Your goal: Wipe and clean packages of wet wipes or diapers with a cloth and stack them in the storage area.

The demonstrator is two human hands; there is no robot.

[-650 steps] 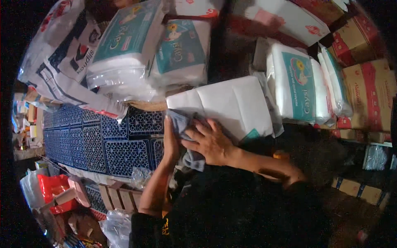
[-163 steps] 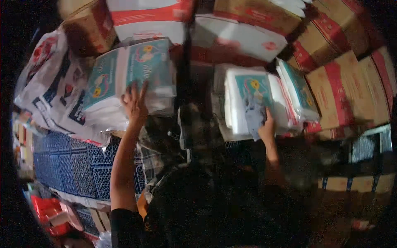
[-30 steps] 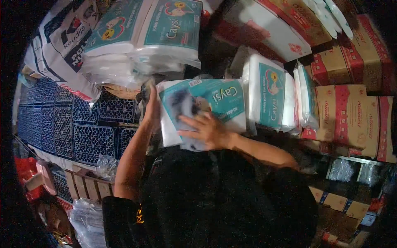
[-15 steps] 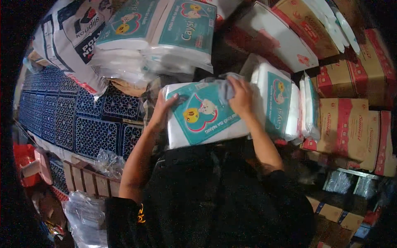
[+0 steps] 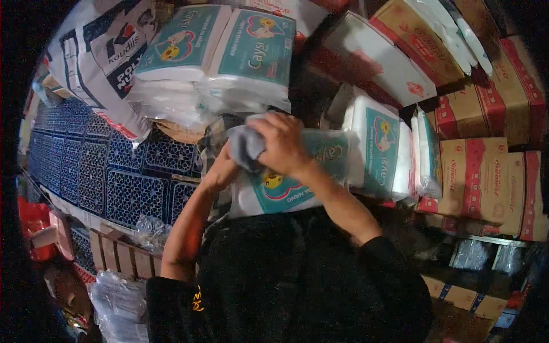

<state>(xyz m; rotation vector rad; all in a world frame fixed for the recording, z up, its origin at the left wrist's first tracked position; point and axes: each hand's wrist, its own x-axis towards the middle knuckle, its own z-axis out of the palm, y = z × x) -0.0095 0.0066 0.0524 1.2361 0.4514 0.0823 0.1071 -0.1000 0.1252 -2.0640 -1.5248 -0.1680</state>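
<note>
A white plastic-wrapped pack with a teal label [image 5: 311, 186] lies flat in front of me at chest height. My right hand [image 5: 283, 143] is closed on a grey cloth [image 5: 245, 146] and presses it onto the top of that pack. My left hand [image 5: 220, 171] grips the pack's left edge, mostly hidden behind the cloth and the right hand. A second pack of the same kind [image 5: 374, 151] stands upright just to the right, touching the flat one.
Two more white packs [image 5: 220, 57] are stacked above. Dark blue plastic crates [image 5: 114, 171] line the left. Printed white sacks [image 5: 100, 63] sit at the upper left. Red and brown cardboard boxes [image 5: 492, 171] fill the right side. Clear plastic bags [image 5: 117, 300] lie at the lower left.
The pack has turned so its label faces differently. My right hand with the grey cloth has shifted from the pack's upper right edge leftward toward its upper left.
</note>
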